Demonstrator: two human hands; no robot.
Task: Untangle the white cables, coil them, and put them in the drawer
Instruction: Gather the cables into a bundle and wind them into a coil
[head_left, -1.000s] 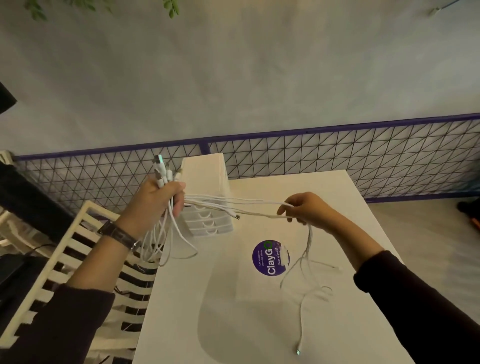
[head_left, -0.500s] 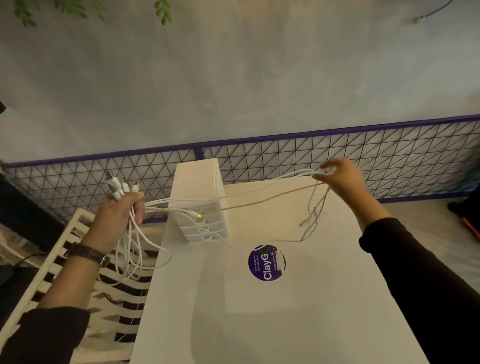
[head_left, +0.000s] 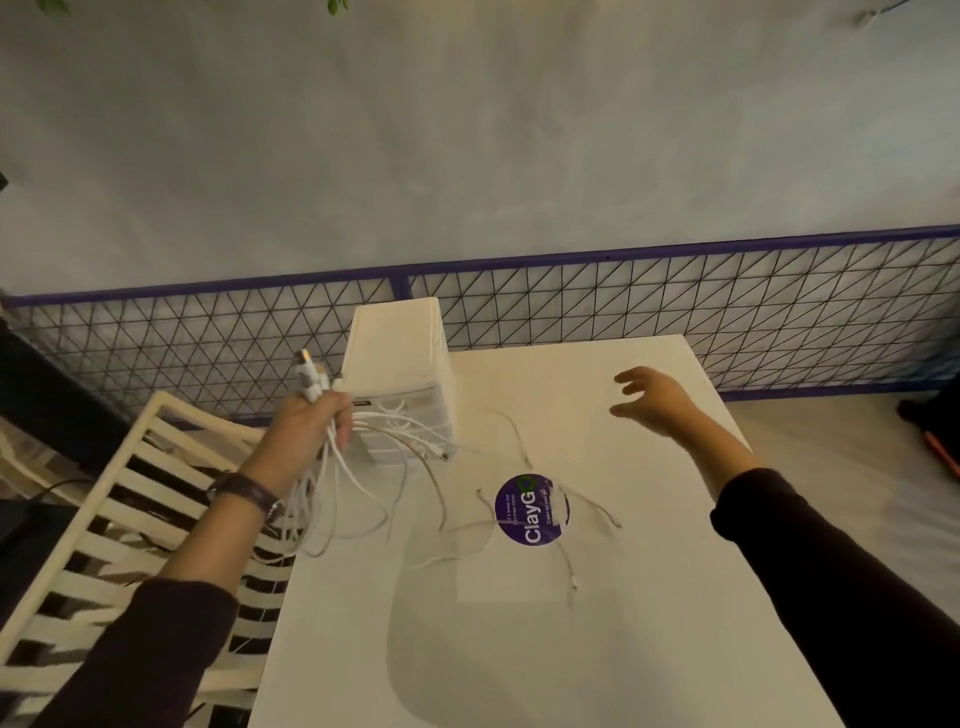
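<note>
My right hand (head_left: 657, 402) just let go of pulled strands, fingers now spread, empty. Left hand (head_left: 311, 426) fingers grip white cables (head_left: 332, 462) by plugs; loose ends fallen on worktop (head_left: 649, 597) before drawer unit (head_left: 397, 358). Untangling unfinished, I think.

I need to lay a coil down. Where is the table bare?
Bare: the table's near end below the purple sticker, and the far right corner by the right hand. Crowded: white cables from the left hand to the sticker.
</note>
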